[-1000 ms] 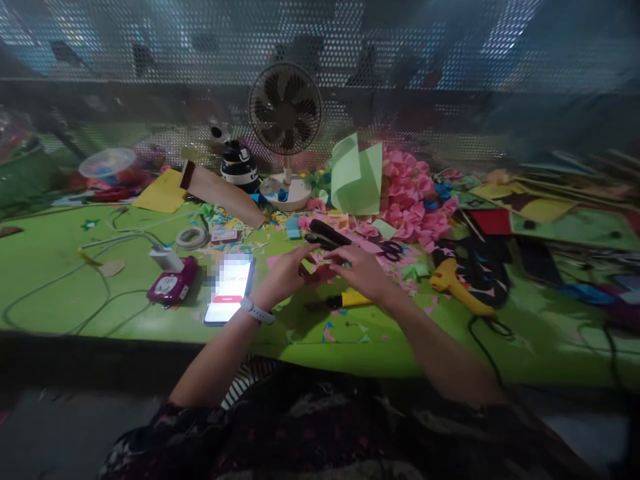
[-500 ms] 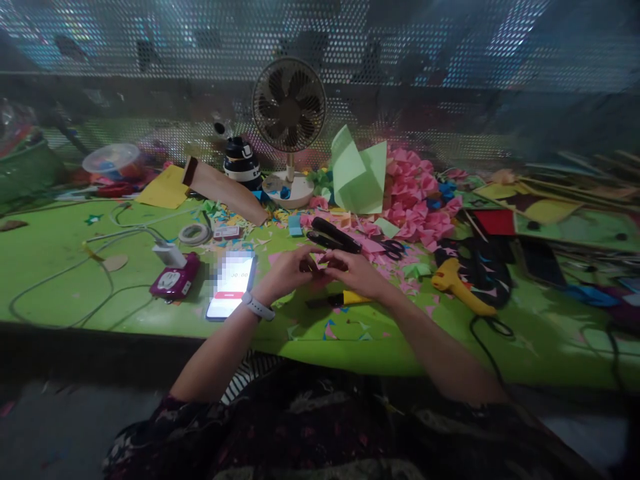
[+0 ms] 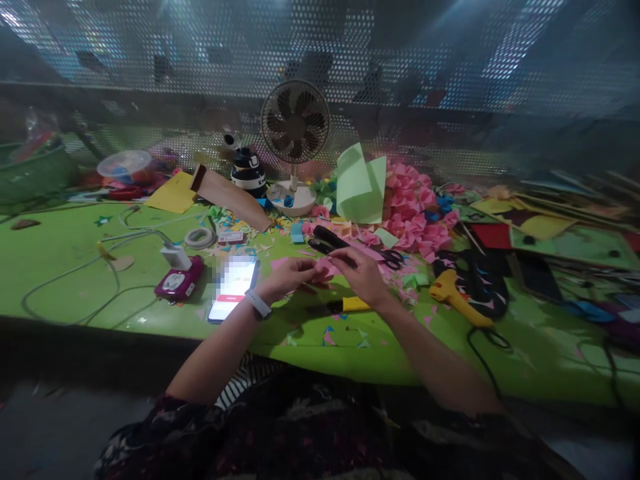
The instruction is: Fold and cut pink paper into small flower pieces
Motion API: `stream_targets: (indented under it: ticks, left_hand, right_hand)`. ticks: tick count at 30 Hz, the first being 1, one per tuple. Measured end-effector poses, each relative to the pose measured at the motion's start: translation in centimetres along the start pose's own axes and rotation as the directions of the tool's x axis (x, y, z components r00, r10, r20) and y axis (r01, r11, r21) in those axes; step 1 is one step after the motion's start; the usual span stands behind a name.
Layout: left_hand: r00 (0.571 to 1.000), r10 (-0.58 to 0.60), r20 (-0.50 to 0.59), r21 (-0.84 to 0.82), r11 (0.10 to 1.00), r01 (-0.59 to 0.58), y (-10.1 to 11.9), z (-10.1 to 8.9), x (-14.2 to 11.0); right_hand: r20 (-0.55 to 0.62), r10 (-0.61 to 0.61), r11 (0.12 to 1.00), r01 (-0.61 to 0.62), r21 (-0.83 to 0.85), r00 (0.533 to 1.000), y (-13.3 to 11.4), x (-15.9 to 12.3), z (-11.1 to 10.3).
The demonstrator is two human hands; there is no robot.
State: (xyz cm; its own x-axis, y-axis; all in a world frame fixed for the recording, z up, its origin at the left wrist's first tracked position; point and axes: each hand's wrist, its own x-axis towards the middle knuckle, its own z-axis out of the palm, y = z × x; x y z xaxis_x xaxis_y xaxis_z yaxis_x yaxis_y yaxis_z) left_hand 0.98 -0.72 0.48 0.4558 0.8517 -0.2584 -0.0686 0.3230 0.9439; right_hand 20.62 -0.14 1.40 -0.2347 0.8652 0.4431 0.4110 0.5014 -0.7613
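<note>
Between my hands is a small piece of pink folded paper [image 3: 326,269], partly covered by the fingers. My left hand [image 3: 289,276], with a pale watch at the wrist, pinches its left side. On the other side, my right hand [image 3: 361,273] is closed at the paper's right edge, thumb and forefinger together. Just below the hands lies a utility knife [image 3: 356,304] with a yellow handle. Behind them rest a black stapler-like tool [image 3: 330,238] and dark-handled scissors [image 3: 393,259].
A lit phone [image 3: 233,293] and a purple power adapter [image 3: 180,279] lie to the left. A fan [image 3: 295,123] stands behind, beside a green paper sheet [image 3: 361,190] and a pile of pink folded papers [image 3: 413,207]. At right is a yellow glue gun [image 3: 457,297] with a cord.
My fingers have shifted and the pink paper shows more clearly between them. My right hand has opened out slightly from the left. The whole view has tilted up a little.
</note>
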Motion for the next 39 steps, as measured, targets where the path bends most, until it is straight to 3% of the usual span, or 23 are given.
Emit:
stream_targets:
  ticks: [4, 8, 13, 17, 20, 24, 29, 33, 39]
  left_hand:
    - [0.998, -0.028, -0.060, -0.262, 0.965, 0.011, 0.3, -0.3, -0.1]
    - [0.990, -0.134, 0.029, -0.418, 0.899, 0.134, 0.4, -0.5, 0.2]
    - [0.999, -0.040, -0.012, -0.374, 0.927, 0.032, -0.6, -0.1, 0.6]
    - [0.995, 0.050, -0.085, -0.383, 0.920, -0.079, -1.1, 0.3, 0.8]
    - [0.983, 0.119, -0.137, -0.384, 0.909, -0.163, -1.1, 0.7, 0.8]
    - [0.971, 0.198, -0.136, -0.342, 0.910, -0.234, -1.2, 1.0, 0.7]
    - [0.966, 0.244, -0.087, -0.300, 0.918, -0.259, -1.3, 1.2, 0.6]
    - [0.971, 0.238, -0.038, -0.303, 0.923, -0.238, -1.2, 1.4, 0.3]
    - [0.981, 0.179, -0.072, -0.339, 0.921, -0.193, -0.7, 1.7, 0.0]
  right_hand:
    - [-0.088, -0.080, 0.997, 0.078, -0.022, 0.993, 0.4, 0.1, 0.1]
    - [-0.123, -0.140, 0.990, 0.136, -0.043, 0.982, 0.5, 0.1, 0.1]
    - [-0.112, -0.181, 0.979, 0.168, -0.119, 0.977, 0.2, -0.1, 0.1]
    - [-0.237, -0.171, 0.979, 0.138, -0.150, 0.956, 0.3, -0.2, -0.1]
    - [-0.278, -0.124, 0.991, 0.106, -0.080, 0.953, 0.6, -0.2, 0.1]
    - [-0.230, 0.019, 0.995, 0.004, 0.098, 0.973, 1.1, -0.3, 0.9]
    - [-0.201, 0.115, 0.985, -0.086, 0.150, 0.973, 0.9, -0.4, 1.4]
    - [-0.227, 0.115, 0.987, -0.085, 0.137, 0.967, 0.8, -0.4, 1.5]
    - [-0.253, 0.088, 0.996, -0.077, 0.054, 0.963, 1.1, -0.6, 1.7]
